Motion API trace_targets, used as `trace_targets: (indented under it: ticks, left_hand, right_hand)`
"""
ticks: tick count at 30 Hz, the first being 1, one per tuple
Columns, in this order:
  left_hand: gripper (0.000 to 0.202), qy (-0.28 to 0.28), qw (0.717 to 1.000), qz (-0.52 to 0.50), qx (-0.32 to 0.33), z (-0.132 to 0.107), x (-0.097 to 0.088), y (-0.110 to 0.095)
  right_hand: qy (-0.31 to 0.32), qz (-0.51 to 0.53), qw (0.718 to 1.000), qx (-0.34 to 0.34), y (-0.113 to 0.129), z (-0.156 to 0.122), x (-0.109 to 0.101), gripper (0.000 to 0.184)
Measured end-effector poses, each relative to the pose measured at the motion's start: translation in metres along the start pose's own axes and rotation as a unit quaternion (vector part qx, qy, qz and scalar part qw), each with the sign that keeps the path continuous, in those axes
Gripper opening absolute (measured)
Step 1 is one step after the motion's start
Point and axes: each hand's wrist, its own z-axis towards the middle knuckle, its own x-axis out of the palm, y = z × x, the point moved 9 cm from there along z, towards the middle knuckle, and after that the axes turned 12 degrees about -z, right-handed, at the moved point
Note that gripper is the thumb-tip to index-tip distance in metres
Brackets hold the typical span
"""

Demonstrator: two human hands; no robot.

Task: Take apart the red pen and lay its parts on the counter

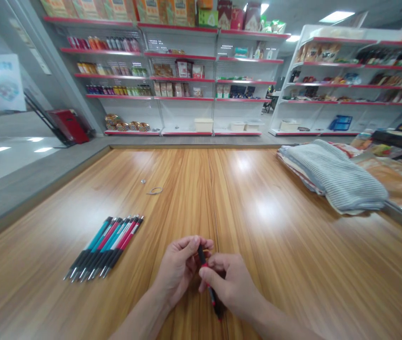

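Observation:
Both my hands meet over the near middle of the wooden table, on one pen [212, 297] with a black grip and a red barrel. My left hand [181, 262] pinches the pen's black upper end, its tip hidden by the fingers. My right hand [232, 278] is closed round the red middle of the barrel. The pen slants, its lower end pointing toward me below the right hand. To the left lies a row of several pens [105, 248], side by side, with teal, red and white barrels and black grips.
A small wire loop [155, 191] and a tiny shiny piece [143, 181] lie farther back on the table [293, 264]. Folded striped cloths [335, 174] are stacked at the right edge, beside packaged goods [392, 174]. Stocked shelves [183, 80] stand beyond the table's raised rim.

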Motion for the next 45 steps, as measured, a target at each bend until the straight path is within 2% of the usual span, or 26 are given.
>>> trace_targets:
  ticks: [10,23,28,33,37,40,45]
  left_hand:
    - [0.023,-0.002,1.0,0.003,0.005,0.0,0.001,-0.002]
    - [0.022,0.068,0.998,-0.002,-0.005,-0.003,0.013,-0.003]
    - [0.019,0.086,0.996,0.003,-0.007,-0.007,0.016,-0.005]
    - [0.019,0.061,0.998,0.01,-0.009,-0.006,0.007,-0.002]
    - [0.017,0.026,1.0,0.004,-0.011,-0.005,-0.002,-0.002]
    - [0.015,-0.001,1.0,-0.001,-0.005,0.0,-0.004,-0.004]
    - [0.018,0.042,0.999,0.017,-0.02,0.004,0.006,-0.001]
  right_hand:
    - [-0.006,-0.025,1.0,-0.008,0.001,0.0,-0.002,0.024]
    - [-0.028,0.012,1.0,0.0,0.003,0.001,-0.005,0.024]
    - [-0.005,0.02,1.0,-0.007,0.007,-0.001,-0.003,0.025]
    - [0.039,0.041,0.998,-0.003,0.008,-0.001,0.008,0.025]
    - [0.022,0.051,0.998,0.029,0.001,0.004,0.013,0.023]
    - [0.009,0.039,0.999,0.026,0.0,0.008,0.014,0.024]
    - [0.022,0.029,0.999,0.003,0.003,0.007,0.01,0.026]
